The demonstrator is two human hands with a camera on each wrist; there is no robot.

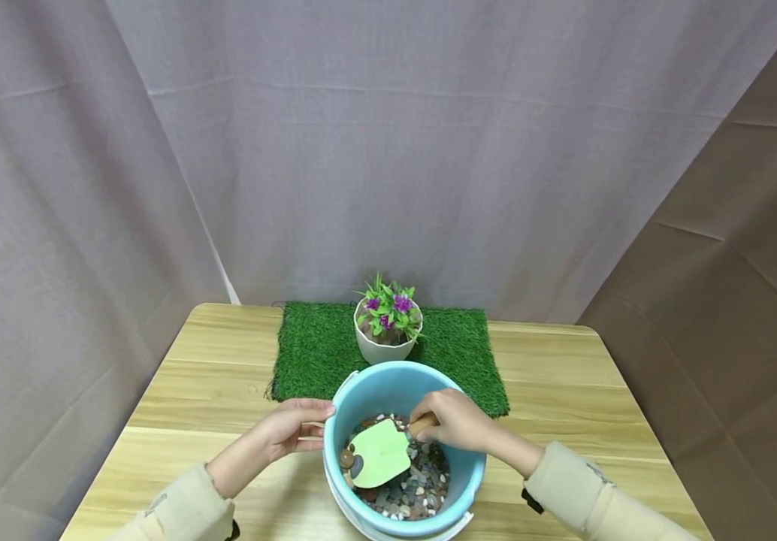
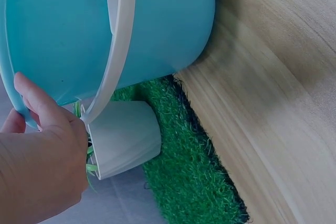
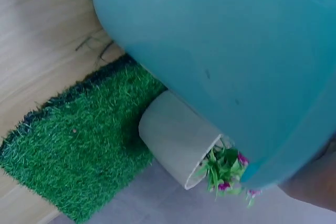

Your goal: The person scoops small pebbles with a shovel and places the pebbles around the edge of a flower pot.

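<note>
A blue bucket [image 1: 467,481] with a white handle [image 2: 122,30] stands at the front of the table, with small mixed pebbles [image 1: 422,481] in its bottom. My left hand [image 1: 290,428] pinches the bucket's left rim; the left wrist view shows fingers on both sides of that rim. Inside the bucket, my right hand [image 1: 455,421] grips the wooden handle of a small shovel with a light green blade [image 1: 382,453]. The blade lies over the pebbles, pointing left. Larger brown and grey stones [image 1: 357,466] sit at its left edge. In the right wrist view the bucket wall hides most of this hand.
Behind the bucket, a white pot [image 1: 388,352] with purple flowers and green leaves stands on a green artificial grass mat [image 1: 314,353]. The mat lies along the back of the wooden table [image 1: 551,376]. Grey curtains [image 1: 388,150] hang behind, and brown cloth [image 1: 733,315] hangs at right.
</note>
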